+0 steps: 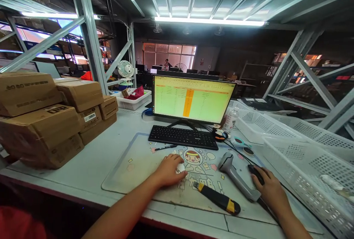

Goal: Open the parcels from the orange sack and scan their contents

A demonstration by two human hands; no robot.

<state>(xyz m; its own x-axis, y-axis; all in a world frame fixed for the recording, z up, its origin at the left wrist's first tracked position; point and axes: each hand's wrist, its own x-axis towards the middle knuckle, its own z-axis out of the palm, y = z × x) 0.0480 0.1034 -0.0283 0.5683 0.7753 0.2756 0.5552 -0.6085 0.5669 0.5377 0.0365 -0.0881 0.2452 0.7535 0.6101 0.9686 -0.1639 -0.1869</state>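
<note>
My left hand [170, 171] rests on the printed desk mat [124, 172], its fingers curled round a small white object [180, 168] with dark lettering. Most of that object is hidden by the hand, so its kind does not show. On the right, my right hand [269, 187] is wrapped over a black computer mouse [256, 174]. Between the hands lie a grey barcode scanner [239, 180] and a black and yellow utility knife [217, 197]. Beyond them are a black keyboard [183, 137], a pen [166, 147] and a monitor [190, 99] showing a spreadsheet.
Cardboard boxes [38, 121] are stacked at the left. White perforated baskets [298, 158] line the right side, with another white basket [134, 101] behind. A tape roll [248, 151] and a plastic bottle [231, 119] stand near the monitor. Metal shelf posts [88, 29] frame the desk.
</note>
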